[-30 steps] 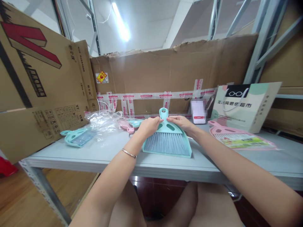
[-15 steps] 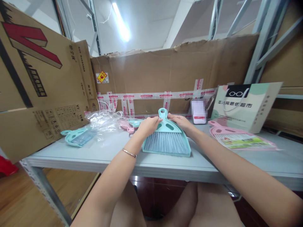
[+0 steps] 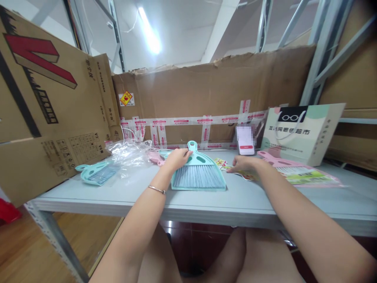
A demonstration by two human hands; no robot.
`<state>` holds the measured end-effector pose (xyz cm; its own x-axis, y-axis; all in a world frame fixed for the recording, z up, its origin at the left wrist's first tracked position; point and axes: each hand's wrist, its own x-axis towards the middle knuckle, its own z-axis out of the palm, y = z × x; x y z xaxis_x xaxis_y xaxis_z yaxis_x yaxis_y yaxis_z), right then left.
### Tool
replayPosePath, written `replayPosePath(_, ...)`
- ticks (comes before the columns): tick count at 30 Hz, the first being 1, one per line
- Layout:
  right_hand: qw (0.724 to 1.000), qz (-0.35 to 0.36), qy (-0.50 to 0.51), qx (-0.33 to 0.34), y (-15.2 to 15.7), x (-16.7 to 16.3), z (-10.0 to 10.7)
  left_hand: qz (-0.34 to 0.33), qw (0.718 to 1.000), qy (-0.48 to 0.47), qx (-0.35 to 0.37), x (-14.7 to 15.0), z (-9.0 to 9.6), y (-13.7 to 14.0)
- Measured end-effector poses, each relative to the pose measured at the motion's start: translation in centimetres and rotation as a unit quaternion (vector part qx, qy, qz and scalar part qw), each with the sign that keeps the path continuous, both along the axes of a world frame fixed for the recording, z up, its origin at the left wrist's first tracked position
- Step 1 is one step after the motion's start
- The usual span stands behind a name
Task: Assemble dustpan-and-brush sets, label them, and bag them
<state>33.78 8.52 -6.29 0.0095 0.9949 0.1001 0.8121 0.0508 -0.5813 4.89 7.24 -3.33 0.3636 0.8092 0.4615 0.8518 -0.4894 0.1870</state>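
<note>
A mint-green dustpan (image 3: 206,159) leans toward me at the middle of the table, with a grey-bristled hand brush (image 3: 198,177) nested in it. My left hand (image 3: 178,158) is closed on the dustpan's left side, just below the looped handle. To the right of the dustpan, my right hand (image 3: 244,163) pinches a colourful printed card (image 3: 249,177) low over the tabletop. Part of the card is hidden under the hand. A pink dustpan set (image 3: 294,169) in clear wrap, with a green and yellow label, lies beyond my right wrist.
A smaller mint dustpan with brush (image 3: 98,173) lies at the left beside crumpled clear plastic bags (image 3: 129,153). Behind my left hand is a pink piece (image 3: 155,156). A phone (image 3: 245,140) stands near a paper bag (image 3: 297,131). Cardboard boxes (image 3: 188,94) wall the table's back and left.
My right hand has left the dustpan's right edge and moved right and down, with the printed card now showing at it. The dustpan, under my left hand, has shifted slightly left.
</note>
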Motion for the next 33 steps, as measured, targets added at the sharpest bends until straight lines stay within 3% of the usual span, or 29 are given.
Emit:
replayPosePath(3,0.99,-0.034,-0.11,-0.082,-0.5,-0.8,0.8,-0.003,1.0,0.0,0.003,0.0,0.0,0.1)
replayPosePath(4,0.99,-0.034,-0.111,-0.075,-0.7,-1.1,1.1,-0.004,1.0,0.0,0.005,0.0,0.0,0.1)
replayPosePath(10,0.997,-0.037,0.068,0.004,-1.3,-2.5,1.6,-0.017,1.0,-0.025,-0.009,-0.1,-0.1,0.3)
replayPosePath(12,0.992,-0.057,0.112,0.031,-1.3,-2.6,1.7,-0.015,0.999,-0.034,-0.022,-0.1,-0.2,0.4)
replayPosePath(17,0.97,-0.162,0.095,0.153,-0.9,-2.4,2.6,-0.03,0.995,-0.076,-0.064,0.0,-0.2,0.7)
replayPosePath(21,0.945,-0.164,0.215,0.186,-0.7,-2.6,2.9,-0.059,0.979,-0.152,-0.123,0.0,0.2,0.1)
replayPosePath(23,0.937,-0.142,0.265,0.18,-0.9,-2.9,3.2,-0.082,0.966,-0.188,-0.157,0.0,0.5,-0.4)
replayPosePath(25,0.928,-0.071,0.329,0.158,-1.7,-3.4,3.6,-0.092,0.956,-0.213,-0.179,-0.2,0.8,-1.0)
replayPosePath(28,0.874,0.103,0.463,0.108,-3.3,-4.1,4.2,-0.079,0.95,-0.24,-0.185,-0.2,1.0,-1.4)
replayPosePath(30,0.842,0.186,0.499,0.081,-4.2,-4.7,4.4,-0.068,0.949,-0.254,-0.175,-0.2,0.9,-1.2)
replayPosePath(33,0.848,0.239,0.472,0.032,-4.7,-6.1,3.8,-0.053,0.948,-0.279,-0.145,0.0,0.4,-0.6)
